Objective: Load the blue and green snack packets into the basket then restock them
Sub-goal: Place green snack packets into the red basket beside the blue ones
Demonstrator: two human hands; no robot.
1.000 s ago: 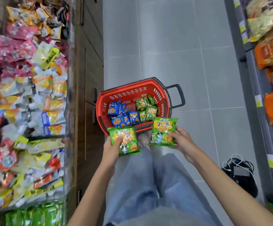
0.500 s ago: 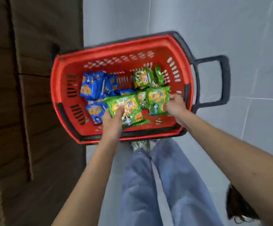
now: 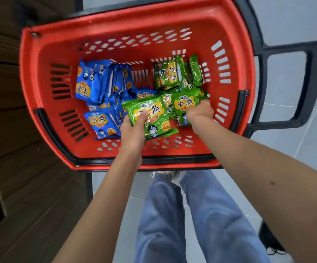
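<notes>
1. Green snack packet (image 3: 152, 118) lies face-up mid-basket, toward the near edge. The left hand (image 3: 133, 130) grips it, thumb pressed on the front & fingers tucked under its left side.
2. Second green packet (image 3: 183, 104) sits just beside it on the right, the two overlapping. The right hand (image 3: 200, 111) grips its right edge w/ fingers curled over, close to the basket's right wall.
3. More green packets (image 3: 170, 74) bunch toward the far-right corner, a couple standing on edge.
4. Blue packets (image 3: 93, 80) fill the left half: a row on edge toward the far-left corner, and one flat blue packet (image 3: 101, 122) toward the near-left corner, touching the left-hand packet's side.
5. Red basket (image 3: 40, 73) has slotted walls & black trim; its black handle (image 3: 313, 82) juts from the right side.
6. Beyond the near edge: the person's jeans (image 3: 210, 215) & a pale shoe (image 3: 165, 175) on grey floor tiles (image 3: 296, 19). Brown wood panels (image 3: 21, 186) run along the left. Dark object (image 3: 271, 242) at bottom right, too cropped to ID.
</notes>
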